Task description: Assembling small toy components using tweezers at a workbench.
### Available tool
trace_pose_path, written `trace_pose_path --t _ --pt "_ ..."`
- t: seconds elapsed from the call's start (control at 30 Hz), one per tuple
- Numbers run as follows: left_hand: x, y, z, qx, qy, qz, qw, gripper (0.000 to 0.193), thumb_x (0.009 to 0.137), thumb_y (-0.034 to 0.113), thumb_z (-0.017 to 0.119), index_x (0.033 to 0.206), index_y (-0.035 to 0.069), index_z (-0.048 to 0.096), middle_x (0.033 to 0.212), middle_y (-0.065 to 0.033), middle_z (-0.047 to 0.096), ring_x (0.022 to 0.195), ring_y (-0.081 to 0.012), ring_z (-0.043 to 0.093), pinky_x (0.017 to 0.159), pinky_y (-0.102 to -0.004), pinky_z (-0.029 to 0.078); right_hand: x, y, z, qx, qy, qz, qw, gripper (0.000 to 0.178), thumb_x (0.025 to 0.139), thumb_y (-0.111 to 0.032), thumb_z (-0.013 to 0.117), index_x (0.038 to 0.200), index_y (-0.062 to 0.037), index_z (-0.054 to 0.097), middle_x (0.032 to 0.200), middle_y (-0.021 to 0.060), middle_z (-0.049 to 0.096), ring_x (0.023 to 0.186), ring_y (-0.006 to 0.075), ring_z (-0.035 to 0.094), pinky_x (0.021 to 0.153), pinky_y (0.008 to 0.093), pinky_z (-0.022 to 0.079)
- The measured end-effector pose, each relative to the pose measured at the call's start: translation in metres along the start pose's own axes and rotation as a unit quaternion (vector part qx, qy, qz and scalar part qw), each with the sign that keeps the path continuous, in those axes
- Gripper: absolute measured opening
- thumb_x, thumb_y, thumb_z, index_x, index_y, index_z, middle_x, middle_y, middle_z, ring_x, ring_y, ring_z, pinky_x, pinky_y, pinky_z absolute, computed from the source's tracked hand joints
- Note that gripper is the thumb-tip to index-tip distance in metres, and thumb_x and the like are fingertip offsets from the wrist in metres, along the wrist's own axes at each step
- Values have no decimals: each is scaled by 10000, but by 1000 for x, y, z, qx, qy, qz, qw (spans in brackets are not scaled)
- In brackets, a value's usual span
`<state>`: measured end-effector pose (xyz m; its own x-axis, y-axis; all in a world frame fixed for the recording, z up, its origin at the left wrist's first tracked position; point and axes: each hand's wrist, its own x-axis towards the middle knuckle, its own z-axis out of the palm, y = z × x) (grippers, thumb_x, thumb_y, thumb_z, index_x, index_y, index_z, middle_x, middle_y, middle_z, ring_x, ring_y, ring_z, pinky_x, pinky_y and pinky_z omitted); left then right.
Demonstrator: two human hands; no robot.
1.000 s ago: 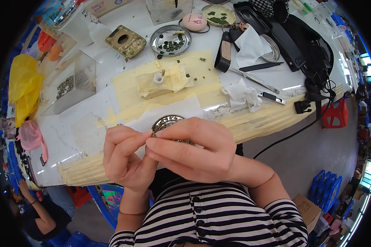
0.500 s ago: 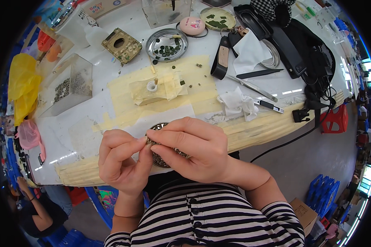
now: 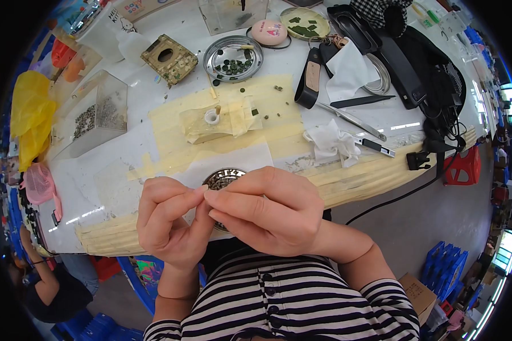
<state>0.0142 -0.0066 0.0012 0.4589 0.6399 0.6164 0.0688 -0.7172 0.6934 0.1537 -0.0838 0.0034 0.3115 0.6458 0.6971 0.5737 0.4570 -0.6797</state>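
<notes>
My left hand (image 3: 175, 220) and my right hand (image 3: 272, 215) meet fingertip to fingertip near the table's front edge. Both are closed in a pinch, and whatever lies between the fingertips is hidden by them. Just behind and below them is a round metal dish (image 3: 242, 171) with many small dark pieces (image 3: 219, 181) in it, largely covered by my right hand. Beyond it, a small white ring-shaped holder (image 3: 211, 117) stands on a taped block (image 3: 202, 134), with a short brownish peg rising beside its rim.
A metal dish (image 3: 257, 63) of small green pieces lies farther back, beside a camouflage-patterned model part (image 3: 169, 60). A clear bin (image 3: 112, 116) stands at left. Tweezers (image 3: 355, 121), a utility knife (image 3: 375, 146) and crumpled tissue (image 3: 331, 143) lie at right. Another person (image 3: 54, 287) sits at lower left.
My right hand has shifted slightly right, and its fingertips have closed together. The small brownish piece that showed between my fingertips is now hidden. More of the near dish's rim shows.
</notes>
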Motion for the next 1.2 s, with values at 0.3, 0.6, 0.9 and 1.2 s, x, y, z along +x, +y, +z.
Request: trace_pose_path --t 0.3,0.6,0.9,1.2 --pt "0 0 -2 -17 -1 7 1000 255 646 -81 726 868 28 663 765 -38 554 698 -174 510 625 -278 401 -3 3 0 27 -19 64 997 256 693 -33 761 942 -15 701 800 78 643 630 173 618 527 260 492" --pt "0 1 0 6 -1 5 1000 252 643 -86 727 860 27 665 769 -41 560 701 -175 514 628 -278 406 -3 1 -1 -17 -9 -17 1000 257 700 -39 757 951 -27 699 804 72 639 613 167 604 512 254 479" --pt "1 1 -2 -14 1 6 1000 255 651 -84 727 875 25 671 761 -35 555 693 -171 515 616 -274 404 -3 3 0 -7 -21 25 999 289 693 -34 756 976 -27 699 805 77 635 648 172 617 529 254 487" --pt "2 0 -1 -7 4 9 1000 263 637 -77 743 870 31 685 754 -37 572 691 -168 531 593 -270 419 -1 -1 -2 -3 -32 21 999 264 674 -30 753 931 -24 693 769 69 620 625 182 597 517 266 473"
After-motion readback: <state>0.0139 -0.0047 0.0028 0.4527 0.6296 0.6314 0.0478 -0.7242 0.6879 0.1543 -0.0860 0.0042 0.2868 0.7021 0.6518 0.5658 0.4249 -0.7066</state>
